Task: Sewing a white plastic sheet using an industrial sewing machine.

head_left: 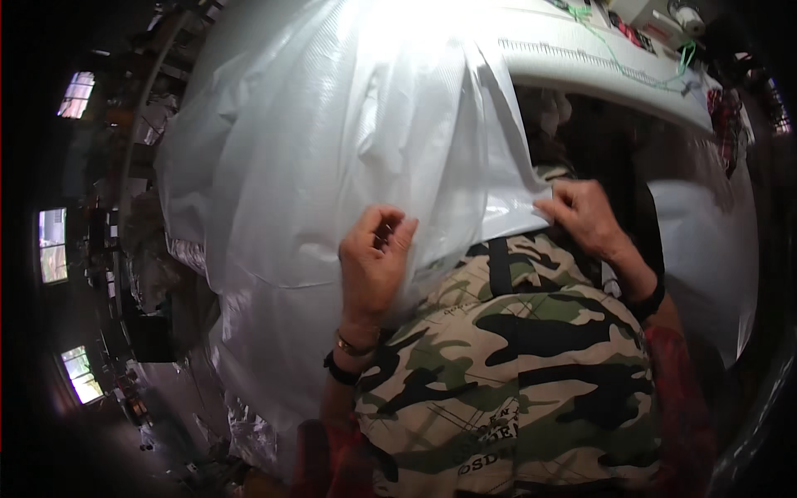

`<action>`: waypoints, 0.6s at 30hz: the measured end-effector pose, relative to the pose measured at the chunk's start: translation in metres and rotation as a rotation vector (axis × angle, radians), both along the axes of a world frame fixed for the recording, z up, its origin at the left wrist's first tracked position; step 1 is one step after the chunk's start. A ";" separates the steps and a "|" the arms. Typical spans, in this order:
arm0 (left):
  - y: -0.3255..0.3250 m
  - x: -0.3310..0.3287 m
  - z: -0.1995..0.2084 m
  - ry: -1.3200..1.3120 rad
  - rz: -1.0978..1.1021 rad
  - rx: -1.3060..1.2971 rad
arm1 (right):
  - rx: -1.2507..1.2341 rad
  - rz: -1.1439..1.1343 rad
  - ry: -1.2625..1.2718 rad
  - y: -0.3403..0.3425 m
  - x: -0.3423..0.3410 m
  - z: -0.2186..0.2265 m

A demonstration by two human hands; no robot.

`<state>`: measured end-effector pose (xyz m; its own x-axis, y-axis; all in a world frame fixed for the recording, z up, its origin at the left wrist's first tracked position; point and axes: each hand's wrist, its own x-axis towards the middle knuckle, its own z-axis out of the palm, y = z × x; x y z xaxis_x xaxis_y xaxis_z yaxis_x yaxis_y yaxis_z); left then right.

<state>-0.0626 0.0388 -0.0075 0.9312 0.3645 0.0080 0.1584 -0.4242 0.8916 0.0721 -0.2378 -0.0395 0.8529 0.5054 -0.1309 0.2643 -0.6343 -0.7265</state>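
Note:
A large sheet of white, shiny plastic [282, 191] with a fine woven texture spreads over the work surface and hangs down toward me in folds. My right hand [588, 217] pinches the sheet's near right corner, thumb and forefinger closed on its edge. Over the middle of the sheet is my left hand [374, 264], palm turned inward. Its fingers are loosely curled, the thumb stands a little apart from them, and no material shows between them. Below the sheet's near edge lies my camouflage apron [531, 349], with a black strap at its top.
A ruler-like scale [573, 60] runs along the white table edge at the back right. Green cord [685, 62] lies tangled there, near a white spool [687, 17]. Red plaid cloth [727, 124] hangs at the far right. Another white sheet [706, 241] hangs below it.

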 end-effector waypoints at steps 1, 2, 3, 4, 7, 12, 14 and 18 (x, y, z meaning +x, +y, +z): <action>0.000 0.000 0.002 0.053 0.007 -0.007 | 0.116 -0.017 -0.009 0.002 0.000 0.014; 0.000 0.000 0.004 0.002 0.013 -0.031 | 0.198 -0.028 0.026 0.007 -0.001 0.027; 0.001 0.002 0.007 -0.054 0.018 -0.050 | 0.343 -0.022 0.048 0.015 -0.001 0.041; 0.001 0.003 0.010 -0.062 -0.002 -0.069 | 0.326 -0.030 0.045 0.024 -0.002 0.052; 0.001 0.005 0.019 -0.024 0.012 -0.084 | 0.491 0.018 0.269 0.056 -0.005 0.071; -0.003 0.014 0.021 -0.091 0.017 0.317 | 0.348 0.145 0.511 0.094 -0.003 0.074; -0.002 0.018 0.015 -0.079 -0.001 0.510 | 0.058 0.395 0.315 0.097 -0.008 0.075; 0.004 0.016 0.005 0.014 0.006 0.498 | 0.019 0.574 -0.001 0.088 -0.011 0.076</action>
